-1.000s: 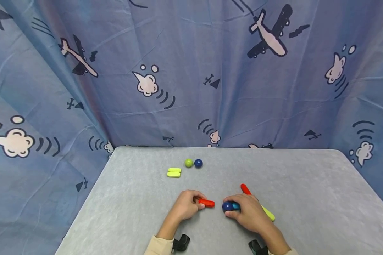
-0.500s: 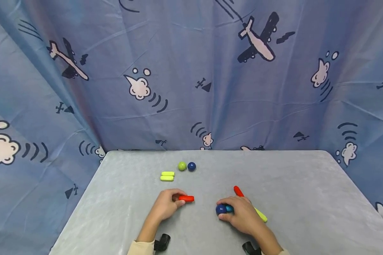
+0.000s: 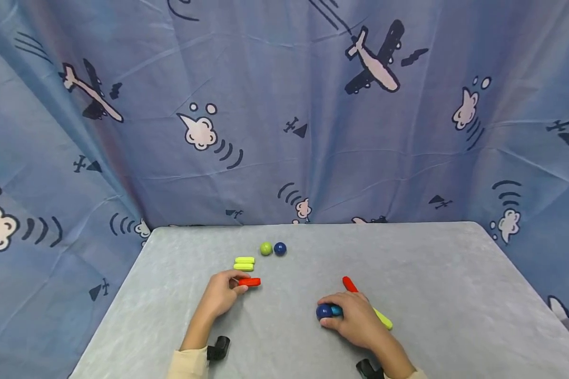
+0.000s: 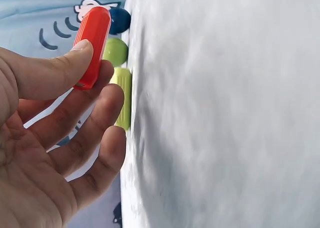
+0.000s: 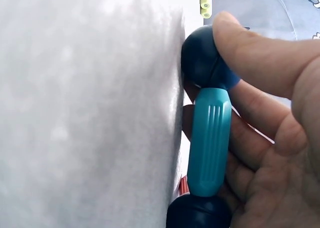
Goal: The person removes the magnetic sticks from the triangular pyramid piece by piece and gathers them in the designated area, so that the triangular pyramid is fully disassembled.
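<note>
My left hand (image 3: pixel 219 296) pinches a short red toy building rod (image 3: pixel 250 282) between thumb and fingers, in front of two yellow-green rods (image 3: pixel 244 267). The left wrist view shows the thumb across this ridged rod, the other fingers loosely bent. My right hand (image 3: pixel 359 319) holds a dark blue ball (image 3: pixel 324 312) with thumb and fingers on either side. Joined to that ball is a teal rod (image 5: pixel 210 143), with a second dark blue ball (image 5: pixel 199 213) at its other end. In the head view, the hand hides this far end.
At the back stand a green ball (image 3: pixel 265 248) and a dark blue ball (image 3: pixel 280 249), side by side. Beyond my right hand lie another red rod (image 3: pixel 349 284) and a yellow-green rod (image 3: pixel 383 319), partly covered. A printed curtain (image 3: pixel 246 189) hangs behind the grey table (image 3: pixel 427 273).
My left hand has carried the red rod left and away from me, from near the right hand to the yellow-green rods. The right hand keeps its hold, and the head view has shifted slightly.
</note>
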{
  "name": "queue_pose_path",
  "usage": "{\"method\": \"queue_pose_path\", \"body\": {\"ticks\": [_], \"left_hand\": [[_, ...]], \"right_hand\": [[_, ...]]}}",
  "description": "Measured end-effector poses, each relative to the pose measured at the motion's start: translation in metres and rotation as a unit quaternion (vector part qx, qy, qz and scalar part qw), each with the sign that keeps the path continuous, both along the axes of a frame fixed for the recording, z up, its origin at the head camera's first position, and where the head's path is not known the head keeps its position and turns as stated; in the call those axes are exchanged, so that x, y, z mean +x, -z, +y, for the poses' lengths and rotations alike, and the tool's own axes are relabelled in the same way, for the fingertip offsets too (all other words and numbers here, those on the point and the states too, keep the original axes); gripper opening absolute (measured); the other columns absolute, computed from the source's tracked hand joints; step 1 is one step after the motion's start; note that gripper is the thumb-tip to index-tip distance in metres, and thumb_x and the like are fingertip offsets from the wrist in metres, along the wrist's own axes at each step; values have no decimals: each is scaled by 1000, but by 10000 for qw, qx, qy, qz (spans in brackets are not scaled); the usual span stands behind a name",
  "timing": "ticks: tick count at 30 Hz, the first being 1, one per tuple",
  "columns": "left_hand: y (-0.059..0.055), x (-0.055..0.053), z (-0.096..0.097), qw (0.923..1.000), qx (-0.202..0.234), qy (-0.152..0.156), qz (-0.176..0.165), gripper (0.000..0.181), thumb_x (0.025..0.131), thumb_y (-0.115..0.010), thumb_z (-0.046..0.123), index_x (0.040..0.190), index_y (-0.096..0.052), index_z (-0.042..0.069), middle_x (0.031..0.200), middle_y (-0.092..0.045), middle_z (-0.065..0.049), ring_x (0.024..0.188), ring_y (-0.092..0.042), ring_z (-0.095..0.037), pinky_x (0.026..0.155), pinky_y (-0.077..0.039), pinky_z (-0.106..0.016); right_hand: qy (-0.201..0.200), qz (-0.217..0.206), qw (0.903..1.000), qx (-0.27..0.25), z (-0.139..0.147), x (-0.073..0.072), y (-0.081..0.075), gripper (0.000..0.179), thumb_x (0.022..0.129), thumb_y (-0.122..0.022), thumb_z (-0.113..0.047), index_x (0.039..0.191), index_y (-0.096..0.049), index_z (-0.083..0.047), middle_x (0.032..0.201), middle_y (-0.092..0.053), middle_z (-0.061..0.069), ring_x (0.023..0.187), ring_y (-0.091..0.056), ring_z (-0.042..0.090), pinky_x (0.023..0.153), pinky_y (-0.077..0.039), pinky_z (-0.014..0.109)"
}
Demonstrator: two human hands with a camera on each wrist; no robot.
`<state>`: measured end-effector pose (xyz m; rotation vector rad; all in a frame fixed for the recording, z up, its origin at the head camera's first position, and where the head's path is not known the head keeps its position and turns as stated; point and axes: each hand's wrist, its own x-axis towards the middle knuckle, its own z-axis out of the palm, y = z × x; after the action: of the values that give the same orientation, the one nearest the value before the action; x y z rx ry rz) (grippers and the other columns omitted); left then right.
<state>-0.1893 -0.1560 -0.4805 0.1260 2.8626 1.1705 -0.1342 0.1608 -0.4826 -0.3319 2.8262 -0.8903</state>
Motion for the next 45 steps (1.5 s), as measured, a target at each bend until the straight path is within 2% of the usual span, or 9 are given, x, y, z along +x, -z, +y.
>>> {"method": "queue_pose_path", "body": {"ticks": [8, 14, 20, 26, 34, 41, 45], "left_hand": [[-5, -8, -12, 9989, -378, -95, 263, 21, 82, -79, 6, 101, -77, 15, 86, -70, -2, 75, -56, -12, 66, -45, -29], [-4, -16, -18, 9985, -485, -138, 189, 22, 81, -79, 4, 101, -76, 14, 90, -70, -3, 76, -56, -13, 66, -45, -29], [1, -22, -22, 9980, -595, 30, 227, 21, 80, -81, 4, 99, -77, 12, 88, -66, -1, 71, -53, -12, 63, -42, -26], [6, -28, -27, 9936, -1066, 261, 278, 21, 81, -81, 7, 99, -75, 14, 85, -65, 2, 69, -51, -10, 62, -41, -27], [9, -32, -29, 9820, -1499, 700, 912, 20, 76, -85, 12, 92, -73, 15, 77, -60, 6, 67, -48, -7, 62, -40, -24], [10, -33, -27, 9719, -1676, 824, 1436, 22, 74, -87, 11, 90, -71, 13, 78, -59, 4, 68, -47, -7, 63, -40, -24], [15, -32, -24, 9670, -1715, 768, 1719, 24, 73, -87, 9, 90, -70, 11, 79, -62, 3, 67, -48, -7, 63, -43, -24]], "right_hand": [[-125, 322, 9994, 51, 1, 1, -3, 37, 77, -84, -38, 110, -72, -26, 111, -72, -8, 111, -63, 19, 102, -40, 53], [-106, 183, 9998, 8, 2, 1, -3, 36, 77, -83, -37, 110, -72, -26, 112, -72, -7, 112, -63, 20, 102, -39, 54], [-109, 63, 9999, -24, 2, 0, 0, 36, 78, -83, -37, 111, -72, -26, 113, -71, -7, 112, -62, 20, 102, -39, 55], [-128, 142, 9998, 6, 2, 0, 2, 36, 78, -82, -37, 111, -72, -26, 113, -71, -7, 112, -63, 20, 101, -39, 54], [-38, 178, 9998, 3, 3, 2, -1, 35, 76, -84, -38, 108, -73, -27, 111, -72, -8, 111, -63, 19, 102, -39, 53], [-20, 124, 9999, -14, 3, 1, -1, 35, 77, -84, -38, 108, -73, -27, 112, -72, -8, 111, -63, 19, 102, -40, 53], [-33, 57, 10000, -59, 2, 1, 0, 35, 77, -83, -38, 109, -73, -26, 113, -72, -6, 112, -63, 21, 102, -39, 54]]}}
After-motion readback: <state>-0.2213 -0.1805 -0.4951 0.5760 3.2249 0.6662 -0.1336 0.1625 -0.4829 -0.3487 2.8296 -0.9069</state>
